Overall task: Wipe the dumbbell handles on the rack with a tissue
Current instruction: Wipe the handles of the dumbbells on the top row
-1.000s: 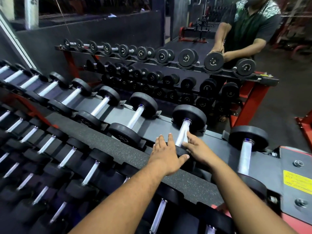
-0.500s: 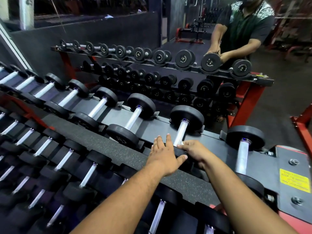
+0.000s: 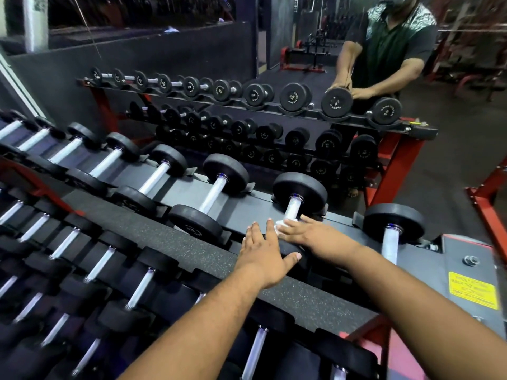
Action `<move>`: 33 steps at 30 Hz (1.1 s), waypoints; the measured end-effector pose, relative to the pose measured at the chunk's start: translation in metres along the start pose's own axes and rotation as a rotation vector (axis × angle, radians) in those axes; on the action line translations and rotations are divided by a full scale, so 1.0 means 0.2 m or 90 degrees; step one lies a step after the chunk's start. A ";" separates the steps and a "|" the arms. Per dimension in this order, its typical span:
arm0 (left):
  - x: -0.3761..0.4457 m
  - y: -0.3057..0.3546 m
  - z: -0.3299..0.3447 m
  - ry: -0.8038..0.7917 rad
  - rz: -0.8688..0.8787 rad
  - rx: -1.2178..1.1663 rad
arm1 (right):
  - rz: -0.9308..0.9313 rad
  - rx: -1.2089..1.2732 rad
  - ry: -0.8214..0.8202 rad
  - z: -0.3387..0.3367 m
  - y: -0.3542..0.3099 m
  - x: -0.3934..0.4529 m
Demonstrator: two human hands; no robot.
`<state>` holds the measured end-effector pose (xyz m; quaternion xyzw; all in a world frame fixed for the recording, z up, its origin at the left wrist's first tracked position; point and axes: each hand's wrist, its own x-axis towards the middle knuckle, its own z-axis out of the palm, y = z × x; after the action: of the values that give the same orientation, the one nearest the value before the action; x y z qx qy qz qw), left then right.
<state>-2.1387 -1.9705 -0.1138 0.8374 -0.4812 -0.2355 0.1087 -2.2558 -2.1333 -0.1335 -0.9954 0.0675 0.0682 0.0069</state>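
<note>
Right hand (image 3: 304,233) presses tissue (image 3: 280,226) on dumbbell handle (image 3: 293,206); left hand (image 3: 262,253) flat beside

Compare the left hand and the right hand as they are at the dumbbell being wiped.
The left hand lies flat with straight fingers on the dumbbell's near weight; the right hand curls at the dumbbell handle. The left hand holds nothing; the right hand presses a white tissue to that handle. Both touch the same dumbbell on the rack.
</note>
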 end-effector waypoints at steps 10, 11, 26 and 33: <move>0.00 0.00 0.00 0.005 0.000 0.008 | 0.013 -0.048 -0.018 -0.05 -0.07 0.09; 0.00 -0.01 0.01 0.008 0.001 0.008 | 0.007 -0.021 -0.026 -0.06 -0.07 0.06; -0.16 0.12 0.14 0.183 0.024 0.016 | 0.304 0.259 0.336 0.15 0.03 -0.73; -0.30 0.55 0.45 0.105 0.128 0.032 | 0.271 0.242 0.218 0.22 0.13 -1.04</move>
<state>-2.2928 -1.9726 -0.1300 0.8038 -0.5580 -0.1416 0.1499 -2.4687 -2.1303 -0.1480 -0.9367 0.2859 -0.1139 0.1669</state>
